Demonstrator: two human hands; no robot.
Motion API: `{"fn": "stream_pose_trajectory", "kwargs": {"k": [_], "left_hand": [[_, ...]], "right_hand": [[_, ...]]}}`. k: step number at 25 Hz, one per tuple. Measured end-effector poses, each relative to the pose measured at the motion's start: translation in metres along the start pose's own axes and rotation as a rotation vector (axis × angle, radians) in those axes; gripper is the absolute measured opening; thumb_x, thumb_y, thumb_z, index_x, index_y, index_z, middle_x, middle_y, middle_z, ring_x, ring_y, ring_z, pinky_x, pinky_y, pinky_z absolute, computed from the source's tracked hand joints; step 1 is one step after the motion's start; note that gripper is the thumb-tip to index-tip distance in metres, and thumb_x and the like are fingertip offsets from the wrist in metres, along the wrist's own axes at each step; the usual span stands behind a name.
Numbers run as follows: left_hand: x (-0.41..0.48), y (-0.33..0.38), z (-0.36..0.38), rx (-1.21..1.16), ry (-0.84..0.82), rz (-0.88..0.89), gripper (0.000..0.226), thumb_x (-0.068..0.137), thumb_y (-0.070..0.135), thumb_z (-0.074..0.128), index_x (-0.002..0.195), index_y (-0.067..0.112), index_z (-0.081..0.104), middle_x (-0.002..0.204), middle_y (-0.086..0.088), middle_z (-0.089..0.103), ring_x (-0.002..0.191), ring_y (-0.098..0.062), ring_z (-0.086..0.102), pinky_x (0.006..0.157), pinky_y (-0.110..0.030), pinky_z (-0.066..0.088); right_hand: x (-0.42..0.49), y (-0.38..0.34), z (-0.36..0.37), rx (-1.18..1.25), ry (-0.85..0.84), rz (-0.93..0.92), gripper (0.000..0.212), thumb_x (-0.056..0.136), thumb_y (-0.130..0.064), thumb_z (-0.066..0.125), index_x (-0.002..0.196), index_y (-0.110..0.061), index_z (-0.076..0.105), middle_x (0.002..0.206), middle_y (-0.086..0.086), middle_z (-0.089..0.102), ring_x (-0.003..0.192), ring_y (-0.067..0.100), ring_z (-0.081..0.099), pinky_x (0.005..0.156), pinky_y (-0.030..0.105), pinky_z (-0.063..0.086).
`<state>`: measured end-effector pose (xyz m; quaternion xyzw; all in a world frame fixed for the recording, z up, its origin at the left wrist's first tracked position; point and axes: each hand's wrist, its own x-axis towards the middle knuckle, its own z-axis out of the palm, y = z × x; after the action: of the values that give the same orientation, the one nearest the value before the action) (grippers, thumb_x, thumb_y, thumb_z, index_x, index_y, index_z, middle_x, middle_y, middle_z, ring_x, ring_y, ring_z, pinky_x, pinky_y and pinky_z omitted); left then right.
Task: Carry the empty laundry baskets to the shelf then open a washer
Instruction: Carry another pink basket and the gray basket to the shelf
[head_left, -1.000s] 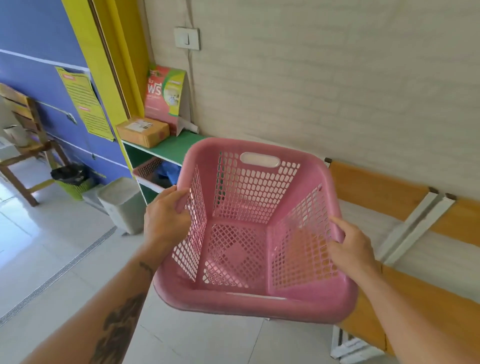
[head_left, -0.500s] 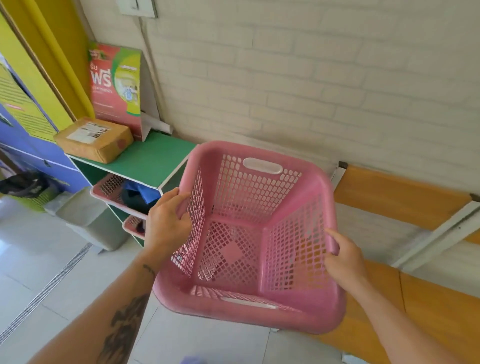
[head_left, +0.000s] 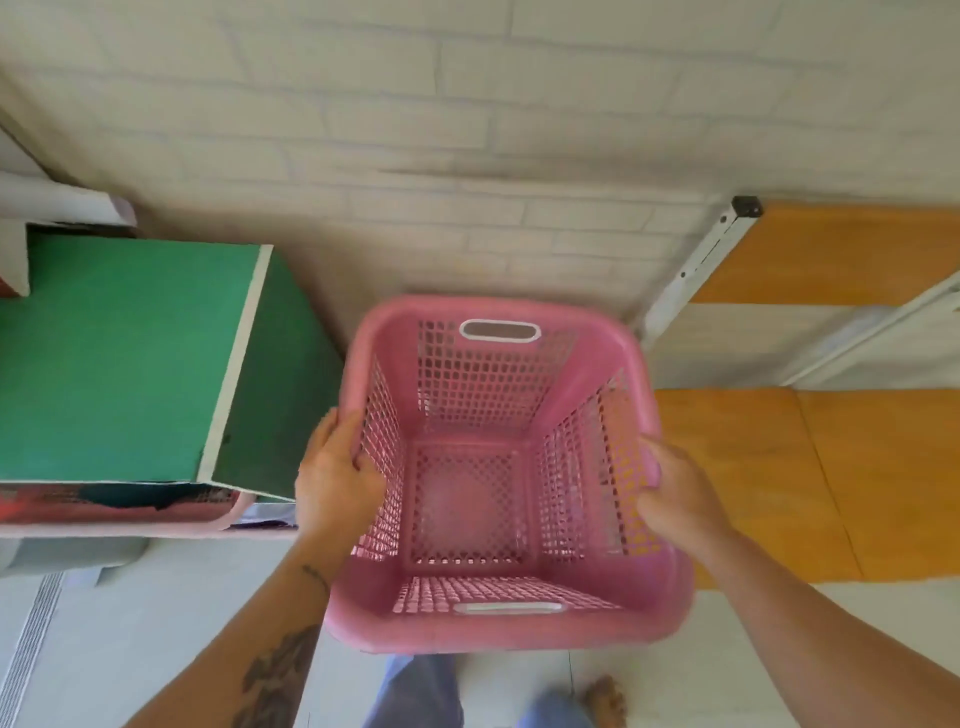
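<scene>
Gripping pink basket (head_left: 498, 395) rims, left hand (head_left: 337, 473) and right hand (head_left: 675, 499)

Basket (head_left: 498, 395) is moulded in matt pink perforated plastic; shelf (head_left: 114, 358) top is painted matt green.

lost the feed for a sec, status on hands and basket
Left hand and right hand grip basket sides. Basket empty, held between shelf and bench. Nothing in the way.
</scene>
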<state>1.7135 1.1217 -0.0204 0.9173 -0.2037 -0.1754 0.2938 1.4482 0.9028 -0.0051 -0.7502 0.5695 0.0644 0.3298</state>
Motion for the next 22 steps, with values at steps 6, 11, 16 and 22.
{"fn": "stream_pose_trajectory", "kwargs": {"k": [6,11,16,22], "left_hand": [[0.036,-0.045,0.050,-0.016,-0.258,-0.213,0.077,0.077,0.002,0.050,0.139,0.046,0.039,0.152,0.015,0.023,0.104,-0.024,0.058,0.083,-0.041,0.056],[0.039,-0.054,0.065,0.032,-0.304,-0.232,0.060,0.077,-0.002,0.051,0.125,0.034,0.056,0.141,0.006,0.041,0.087,-0.019,0.055,0.065,-0.026,0.044],[0.029,-0.003,0.062,-0.047,-0.278,-0.195,0.047,0.081,0.004,0.047,0.120,0.024,0.064,0.123,-0.003,0.062,0.089,-0.024,0.059,0.079,-0.031,0.047],[-0.052,0.111,0.051,-0.111,-0.406,0.067,0.045,0.086,0.004,0.043,0.121,0.022,0.064,0.117,0.004,0.066,0.085,-0.015,0.063,0.057,-0.010,0.041]], "right_hand": [[0.038,-0.002,0.051,0.064,-0.123,0.112,0.078,0.072,0.007,0.053,0.145,-0.015,0.042,0.145,0.010,0.048,0.094,0.019,0.067,0.067,0.020,0.048],[0.036,0.000,0.059,0.135,-0.148,0.168,0.067,0.078,0.004,0.057,0.141,-0.017,0.045,0.119,-0.002,0.056,0.070,0.001,0.058,0.051,0.011,0.048],[-0.002,0.001,0.017,0.237,-0.066,0.121,0.057,0.085,-0.013,0.061,0.139,-0.024,0.047,0.138,-0.002,0.050,0.109,0.016,0.056,0.088,0.035,0.051],[-0.089,0.069,-0.052,0.354,0.083,0.120,0.053,0.085,-0.012,0.054,0.136,-0.028,0.052,0.136,-0.004,0.053,0.109,0.013,0.054,0.086,0.033,0.051]]}}
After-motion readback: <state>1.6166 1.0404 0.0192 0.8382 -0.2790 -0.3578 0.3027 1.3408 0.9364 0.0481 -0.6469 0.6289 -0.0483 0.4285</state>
